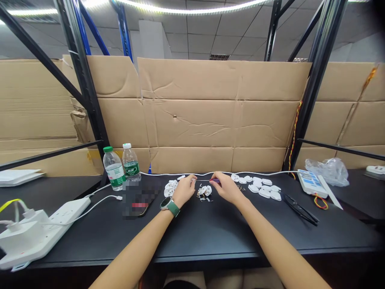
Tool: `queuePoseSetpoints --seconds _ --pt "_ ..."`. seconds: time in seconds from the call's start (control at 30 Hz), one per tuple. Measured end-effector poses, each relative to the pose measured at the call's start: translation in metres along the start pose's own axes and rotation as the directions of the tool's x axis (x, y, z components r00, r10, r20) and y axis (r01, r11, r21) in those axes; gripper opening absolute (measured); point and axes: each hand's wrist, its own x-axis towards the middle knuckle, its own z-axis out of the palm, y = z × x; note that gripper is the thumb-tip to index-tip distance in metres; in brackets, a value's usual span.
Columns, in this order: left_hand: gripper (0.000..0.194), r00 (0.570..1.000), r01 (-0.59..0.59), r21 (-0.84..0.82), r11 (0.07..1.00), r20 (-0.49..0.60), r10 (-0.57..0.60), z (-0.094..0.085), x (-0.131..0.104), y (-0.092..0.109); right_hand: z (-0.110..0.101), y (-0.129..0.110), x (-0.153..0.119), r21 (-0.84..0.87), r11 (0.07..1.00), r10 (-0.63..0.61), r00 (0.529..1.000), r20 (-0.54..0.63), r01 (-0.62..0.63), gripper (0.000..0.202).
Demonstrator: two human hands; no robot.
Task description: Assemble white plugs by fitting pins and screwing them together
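The right hand (224, 185) is closed around the screwdriver (214, 180), which points toward the left hand (185, 189). Whether the left hand grasps something at that end, I cannot tell. The screwdriver is seen just beyond the heap (204, 191) of small parts. Left of the heap are white discs (170, 188); to its right, white covers (264, 193) and, farther, a black tool (300, 210).
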Motion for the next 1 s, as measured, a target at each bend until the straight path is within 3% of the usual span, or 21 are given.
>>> queuePoseSetpoints --seconds 0.3,0.47,0.6,0.87,1.0 --pt "0.029 1.000 -0.001 0.029 1.000 0.007 0.001 -0.0026 -0.0002 -0.0005 0.0016 0.0016 -0.0008 -0.132 0.987 0.111 0.988 0.104 -0.097 0.035" --pt "0.030 0.999 0.032 -0.009 0.999 -0.017 -0.032 -0.0060 0.0011 0.0023 0.0021 -0.0031 -0.0029 -0.068 0.993 0.102 0.989 0.110 -0.095 0.015" --pt "0.030 1.000 0.015 0.003 1.000 -0.013 -0.015 -0.0058 0.0015 0.0018 0.0012 -0.0030 -0.0016 -0.033 0.999 0.032 0.997 0.065 -0.030 0.012" --pt "0.030 1.000 0.021 -0.044 0.999 0.024 -0.020 -0.0044 -0.0028 0.0066 0.0026 -0.0029 -0.0004 -0.116 0.993 0.016 0.999 0.044 -0.010 0.038" --pt "0.031 0.999 0.011 -0.020 1.000 0.037 -0.011 -0.0049 -0.0025 0.0056 0.0059 0.0006 0.0005 -0.100 0.995 0.037 0.998 0.056 -0.032 0.041"
